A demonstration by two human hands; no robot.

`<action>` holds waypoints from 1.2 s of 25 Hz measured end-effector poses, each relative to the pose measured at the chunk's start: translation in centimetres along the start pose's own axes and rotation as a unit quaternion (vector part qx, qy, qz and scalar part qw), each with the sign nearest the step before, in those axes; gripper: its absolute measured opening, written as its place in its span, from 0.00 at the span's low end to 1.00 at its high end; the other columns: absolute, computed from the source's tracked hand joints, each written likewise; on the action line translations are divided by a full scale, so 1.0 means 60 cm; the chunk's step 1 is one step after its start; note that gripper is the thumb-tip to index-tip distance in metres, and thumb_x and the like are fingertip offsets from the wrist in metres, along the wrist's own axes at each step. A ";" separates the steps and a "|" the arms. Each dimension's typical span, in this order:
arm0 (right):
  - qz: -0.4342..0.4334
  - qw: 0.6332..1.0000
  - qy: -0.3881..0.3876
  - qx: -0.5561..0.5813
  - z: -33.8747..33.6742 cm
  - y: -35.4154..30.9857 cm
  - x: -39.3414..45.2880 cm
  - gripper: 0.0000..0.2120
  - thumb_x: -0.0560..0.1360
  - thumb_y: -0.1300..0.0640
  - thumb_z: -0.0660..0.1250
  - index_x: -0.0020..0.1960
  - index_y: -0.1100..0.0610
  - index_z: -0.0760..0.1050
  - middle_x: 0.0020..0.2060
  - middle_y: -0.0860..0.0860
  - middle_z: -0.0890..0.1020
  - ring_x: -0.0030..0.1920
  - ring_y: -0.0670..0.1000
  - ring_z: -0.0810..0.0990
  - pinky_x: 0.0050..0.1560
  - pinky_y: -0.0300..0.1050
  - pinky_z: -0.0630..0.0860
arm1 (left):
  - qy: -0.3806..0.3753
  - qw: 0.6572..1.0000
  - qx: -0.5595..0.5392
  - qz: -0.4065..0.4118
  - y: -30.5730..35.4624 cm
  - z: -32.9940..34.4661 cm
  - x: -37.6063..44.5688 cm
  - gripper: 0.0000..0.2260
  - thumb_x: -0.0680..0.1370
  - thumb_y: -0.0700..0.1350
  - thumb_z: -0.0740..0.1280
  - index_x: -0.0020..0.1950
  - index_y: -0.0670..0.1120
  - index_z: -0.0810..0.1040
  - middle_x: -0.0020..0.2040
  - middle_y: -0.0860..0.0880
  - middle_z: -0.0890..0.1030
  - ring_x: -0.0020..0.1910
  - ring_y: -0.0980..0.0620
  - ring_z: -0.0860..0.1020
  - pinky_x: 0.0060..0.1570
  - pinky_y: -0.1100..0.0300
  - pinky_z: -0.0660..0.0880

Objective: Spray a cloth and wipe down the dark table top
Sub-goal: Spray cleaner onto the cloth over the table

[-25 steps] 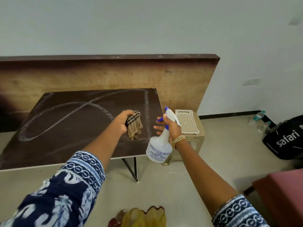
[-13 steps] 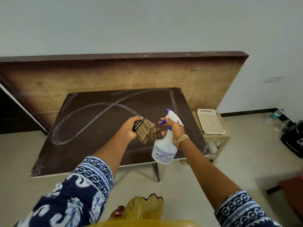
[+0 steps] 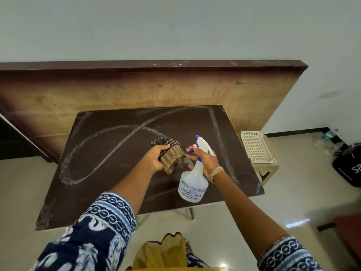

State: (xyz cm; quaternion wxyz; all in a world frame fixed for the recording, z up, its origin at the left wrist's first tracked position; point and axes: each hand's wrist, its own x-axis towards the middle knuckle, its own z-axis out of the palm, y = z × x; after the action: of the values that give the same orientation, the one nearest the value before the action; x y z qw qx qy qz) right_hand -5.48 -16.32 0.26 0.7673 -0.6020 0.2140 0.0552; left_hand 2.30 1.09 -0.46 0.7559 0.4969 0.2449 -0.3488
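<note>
Above the dark table top (image 3: 121, 163), both hands are raised close together, clear of the surface. Gripped in the left hand (image 3: 156, 159) is a bunched brown checked cloth (image 3: 172, 155), fingers curled round its near side, the loose folds hanging out toward the right. Just beside it, the right hand (image 3: 205, 159) holds a white spray bottle (image 3: 193, 184) by the neck, fingers wrapped round it and the forefinger reaching across the blue trigger; the blue nozzle tip (image 3: 197, 136) points up and to the left, toward the cloth. The bottle's round body hangs below the hand and hides a patch of the table near its front right part. Pale chalky streaks (image 3: 109, 133) loop across the table in wide curves, with another running down the right edge and smudges at the front left corner. Behind the table a large wooden board (image 3: 136, 90) with a dark upper rim leans against the pale wall (image 3: 175, 26). To the right of the table stands a beige plastic stool (image 3: 267, 169) with a cream perforated tray (image 3: 256, 146) lying on it. Farther right, on the floor by the wall, are a few clear plastic bottles (image 3: 328, 135) and a black bag (image 3: 349, 169) with white lettering, cut off by the picture's edge. A yellow garment (image 3: 162, 253) shows at the bottom, between the patterned blue sleeves (image 3: 93, 241).
</note>
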 end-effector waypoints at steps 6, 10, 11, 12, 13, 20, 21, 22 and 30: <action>0.000 0.998 -0.033 -0.049 -0.005 -0.032 0.063 0.07 0.80 0.56 0.64 0.56 0.56 0.77 0.52 0.54 0.83 0.56 0.56 0.82 0.46 0.55 0.81 | -0.031 0.998 -0.038 0.028 0.040 -0.003 0.043 0.08 0.78 0.38 0.63 0.55 0.37 0.78 0.46 0.38 0.84 0.49 0.40 0.81 0.50 0.44 0.76; 0.002 0.996 -0.046 -0.071 0.007 -0.048 0.086 0.09 0.79 0.55 0.64 0.57 0.58 0.78 0.52 0.55 0.83 0.54 0.57 0.83 0.48 0.56 0.81 | -0.010 0.997 -0.070 0.031 0.055 -0.005 0.068 0.15 0.78 0.52 0.68 0.51 0.40 0.83 0.49 0.39 0.85 0.51 0.40 0.82 0.57 0.43 0.76; 0.003 0.996 -0.047 -0.076 0.011 -0.050 0.090 0.09 0.79 0.55 0.65 0.56 0.58 0.78 0.52 0.55 0.84 0.54 0.58 0.83 0.48 0.57 0.81 | -0.003 0.997 -0.070 0.026 0.060 -0.006 0.071 0.16 0.78 0.53 0.68 0.52 0.40 0.82 0.49 0.39 0.85 0.51 0.40 0.82 0.55 0.44 0.76; 0.006 0.995 -0.050 -0.081 0.015 -0.050 0.095 0.08 0.79 0.55 0.65 0.55 0.57 0.79 0.51 0.54 0.84 0.54 0.59 0.83 0.48 0.58 0.81 | 0.001 0.997 -0.071 0.025 0.064 -0.008 0.071 0.16 0.78 0.53 0.67 0.52 0.40 0.82 0.49 0.39 0.85 0.51 0.40 0.82 0.53 0.44 0.77; 0.012 0.995 -0.054 -0.086 0.019 -0.051 0.101 0.07 0.79 0.55 0.66 0.55 0.55 0.79 0.52 0.54 0.84 0.54 0.59 0.83 0.49 0.58 0.81 | 0.003 0.997 -0.073 0.027 0.070 -0.012 0.072 0.15 0.79 0.52 0.66 0.53 0.40 0.81 0.49 0.39 0.84 0.50 0.41 0.81 0.51 0.44 0.76; 0.082 0.979 -0.118 -0.147 0.077 -0.039 0.108 0.11 0.79 0.50 0.65 0.59 0.54 0.76 0.54 0.54 0.83 0.51 0.61 0.84 0.45 0.53 0.80 | -0.032 0.997 -0.056 0.032 0.119 -0.057 0.072 0.15 0.79 0.44 0.65 0.62 0.38 0.77 0.54 0.39 0.82 0.52 0.41 0.81 0.54 0.46 0.76; 0.080 0.979 -0.120 -0.141 0.086 -0.035 0.107 0.12 0.80 0.49 0.63 0.58 0.54 0.76 0.53 0.55 0.83 0.50 0.61 0.84 0.44 0.52 0.80 | -0.036 0.997 -0.058 0.036 0.125 -0.064 0.073 0.15 0.78 0.46 0.66 0.61 0.39 0.78 0.54 0.39 0.82 0.52 0.41 0.81 0.53 0.46 0.77; 0.079 0.980 -0.122 -0.137 0.095 -0.034 0.105 0.13 0.80 0.46 0.62 0.59 0.53 0.75 0.52 0.55 0.83 0.48 0.61 0.85 0.44 0.52 0.80 | -0.040 0.997 -0.059 0.041 0.131 -0.069 0.072 0.16 0.78 0.49 0.67 0.60 0.40 0.79 0.54 0.39 0.83 0.53 0.42 0.81 0.51 0.46 0.77; 0.060 0.976 -0.133 -0.163 0.152 -0.035 0.121 0.24 0.78 0.39 0.59 0.66 0.53 0.72 0.56 0.59 0.82 0.55 0.58 0.83 0.49 0.64 0.81 | -0.046 0.998 -0.016 0.045 0.156 -0.106 0.080 0.23 0.79 0.58 0.63 0.64 0.42 0.77 0.58 0.40 0.82 0.57 0.42 0.81 0.54 0.47 0.78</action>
State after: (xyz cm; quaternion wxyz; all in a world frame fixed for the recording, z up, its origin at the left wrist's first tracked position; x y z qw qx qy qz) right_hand 4.18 -9.51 0.97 0.6755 -0.6925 0.1338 0.2151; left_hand 12.44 8.05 -0.93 0.7894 0.4787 0.1930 -0.3324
